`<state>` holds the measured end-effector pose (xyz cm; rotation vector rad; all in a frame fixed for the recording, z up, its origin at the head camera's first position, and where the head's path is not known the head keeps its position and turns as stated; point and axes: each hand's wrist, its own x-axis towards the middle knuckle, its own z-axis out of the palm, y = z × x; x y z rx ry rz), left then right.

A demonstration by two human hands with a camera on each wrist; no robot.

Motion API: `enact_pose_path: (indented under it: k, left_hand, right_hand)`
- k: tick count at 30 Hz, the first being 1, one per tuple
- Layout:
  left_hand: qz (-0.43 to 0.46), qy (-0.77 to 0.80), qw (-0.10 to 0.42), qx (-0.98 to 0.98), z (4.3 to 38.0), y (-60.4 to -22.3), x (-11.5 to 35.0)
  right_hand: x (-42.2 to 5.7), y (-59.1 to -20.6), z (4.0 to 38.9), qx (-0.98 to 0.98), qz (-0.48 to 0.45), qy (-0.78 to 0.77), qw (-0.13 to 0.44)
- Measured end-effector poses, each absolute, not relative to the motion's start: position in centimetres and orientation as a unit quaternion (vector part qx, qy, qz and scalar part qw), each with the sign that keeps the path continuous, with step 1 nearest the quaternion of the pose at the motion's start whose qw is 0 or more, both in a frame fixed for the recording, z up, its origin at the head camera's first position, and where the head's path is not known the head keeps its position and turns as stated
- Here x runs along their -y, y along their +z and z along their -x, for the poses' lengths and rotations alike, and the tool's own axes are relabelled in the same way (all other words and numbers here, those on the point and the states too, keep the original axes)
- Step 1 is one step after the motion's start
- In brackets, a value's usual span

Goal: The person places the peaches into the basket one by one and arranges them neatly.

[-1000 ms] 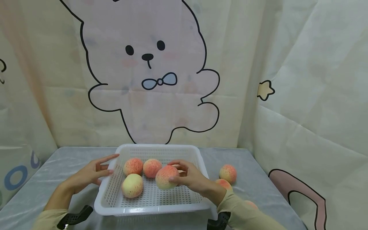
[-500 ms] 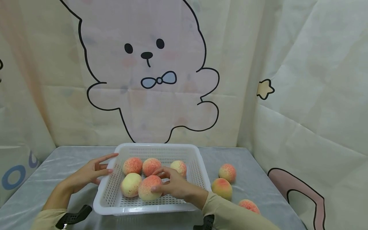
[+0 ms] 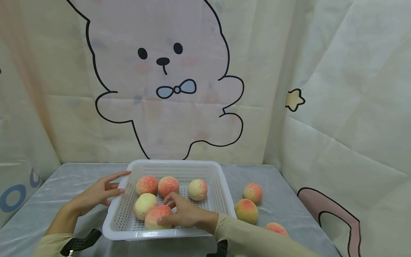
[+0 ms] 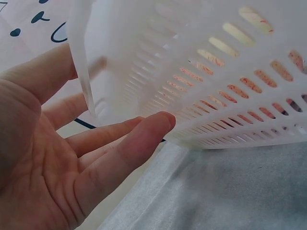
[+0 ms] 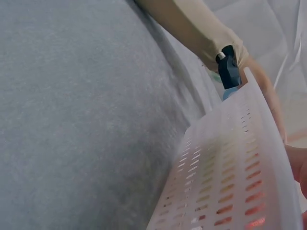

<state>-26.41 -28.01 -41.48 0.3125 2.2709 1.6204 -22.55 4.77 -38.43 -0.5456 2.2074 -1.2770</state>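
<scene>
Right hand [image 3: 186, 214]: I have its thumb and fingers clamped on the held peach [image 3: 155, 214], thumb toward me. My right wrist view catches only a sliver of this hand at the edge, so I read the grip from the head view.
Held peach: inside the basket [image 3: 170, 234], low in the front left part, just behind the front wall. It is red above and paler below; I cannot tell whether it touches the basket's floor.
Left hand [image 3: 99, 192]: fingers straight and spread apart at the basket's left side, the index finger at the rim and the thumb at the wall.
Pale peach [image 3: 144, 206]: in the basket, just beside the held peach, to its left and a little behind. They overlap in my view, so contact is unclear.
Back row: a red peach [image 3: 146, 185] at the rear left, a second red peach [image 3: 168, 186] just beside it, and a speckled peach [image 3: 197, 189] apart to their right.
Outside the basket: to the right, the rear peach [image 3: 253, 193], the yellowish peach [image 3: 246, 211] near it, and the front peach [image 3: 277, 229], partly covered by the right sleeve [image 3: 253, 237].
Table [image 3: 292, 203]: grey cloth under everything.
Curtain [image 3: 257, 53]: pale, printed with a bear [image 3: 173, 117].
</scene>
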Motion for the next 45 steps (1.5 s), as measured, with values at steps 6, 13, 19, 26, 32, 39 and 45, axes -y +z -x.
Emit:
enact_pose_path:
  k: [6, 13, 19, 26, 32, 39, 45]
  left_hand:
    - [-0.101, 0.566, 0.163, -0.802, 26.3, -41.4, 27.9]
    - [-0.095, 0.561, 0.161, -0.806, 26.2, -40.9, 27.6]
    - [-0.095, 0.561, 0.161, -0.806, 26.2, -40.6, 27.7]
    - [-0.103, 0.563, 0.159, -0.805, 26.2, -40.6, 28.0]
    - [-0.098, 0.562, 0.159, -0.806, 26.2, -40.7, 28.0]
    - [-0.091, 0.562, 0.162, -0.806, 26.2, -41.0, 27.9]
    - [-0.107, 0.567, 0.163, -0.8, 26.3, -41.3, 28.0]
  right_hand:
    - [-3.9, -38.0, 22.6, -0.838, 0.22, -0.423, 0.265]
    - [-3.6, -37.4, 22.9, -0.844, 0.235, -0.394, 0.276]
    - [-2.8, -37.1, 23.2, -0.831, 0.248, -0.404, 0.29]
    - [-2.3, -36.9, 23.5, -0.857, 0.258, -0.35, 0.274]
    - [-2.2, -37.3, 23.6, -0.87, 0.267, -0.315, 0.27]
    - [-2.7, -37.7, 23.9, -0.867, 0.282, -0.307, 0.273]
    - [-3.6, -37.5, 24.2, -0.858, 0.293, -0.305, 0.29]
